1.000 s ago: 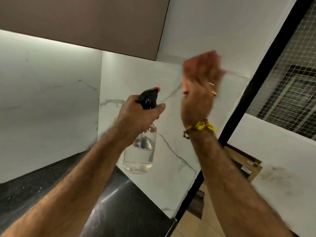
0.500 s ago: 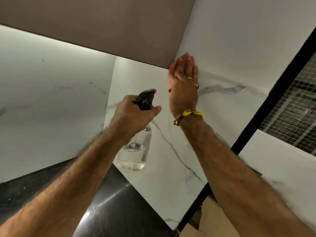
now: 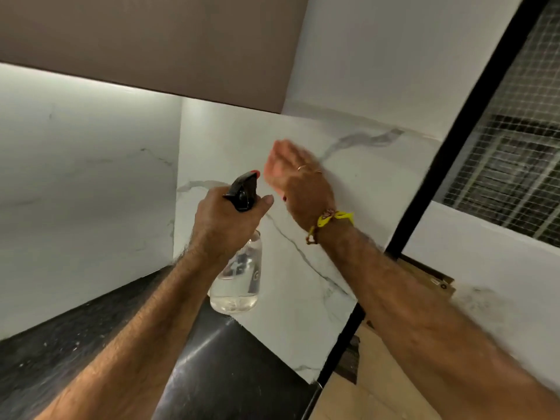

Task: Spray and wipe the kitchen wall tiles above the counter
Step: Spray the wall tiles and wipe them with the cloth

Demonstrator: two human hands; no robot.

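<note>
Wiping seemed in hand: right hand [image 3: 298,177], open and flat, rubbed the tiles [image 3: 357,183]; left hand [image 3: 225,221] gripped the bottle [image 3: 238,286]. Next probably called for fresh spray.

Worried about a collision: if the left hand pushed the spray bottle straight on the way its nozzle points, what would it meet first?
Probably the right hand, just ahead of the spray bottle held by the left hand; behind it, the marble wall tile. Depth is unclear.

Spray bottle [image 3: 236,286] in left hand [image 3: 225,219], above surface [image 3: 91,344]; right hand [image 3: 298,183] just right, against wall tiles [image 3: 363,189].
</note>
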